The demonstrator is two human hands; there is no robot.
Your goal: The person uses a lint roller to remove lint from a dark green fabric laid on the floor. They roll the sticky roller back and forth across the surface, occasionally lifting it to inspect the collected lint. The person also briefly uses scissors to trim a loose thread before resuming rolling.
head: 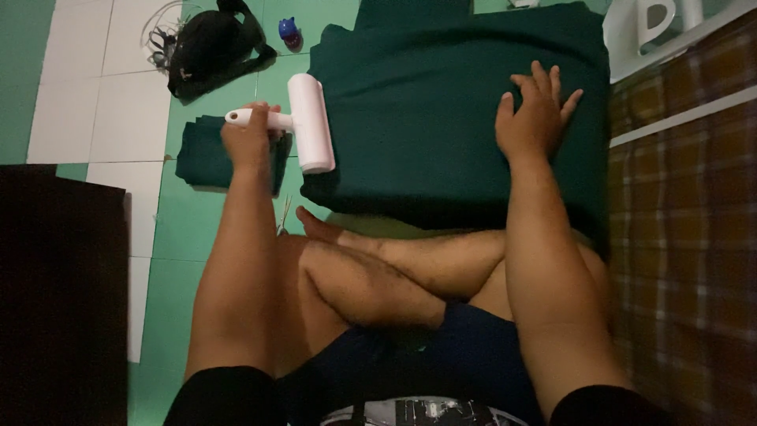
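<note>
Green folded cloth (441,110) lies on the tiled floor (118,118). Left hand (251,138) grips the white lint roller (309,122) at its edge; right hand (536,118) lies flat, open. The cloth might bunch if pushed hard.

The left hand (249,136) grips the handle of a white lint roller (309,123), its roll resting at the left edge of a large folded dark green cloth (441,102) on the tiled floor (126,118). The right hand (536,118) lies flat on that cloth, fingers spread. A smaller folded green piece (203,158) sits beside the left hand – a black bag (209,47) lies beyond it
</note>
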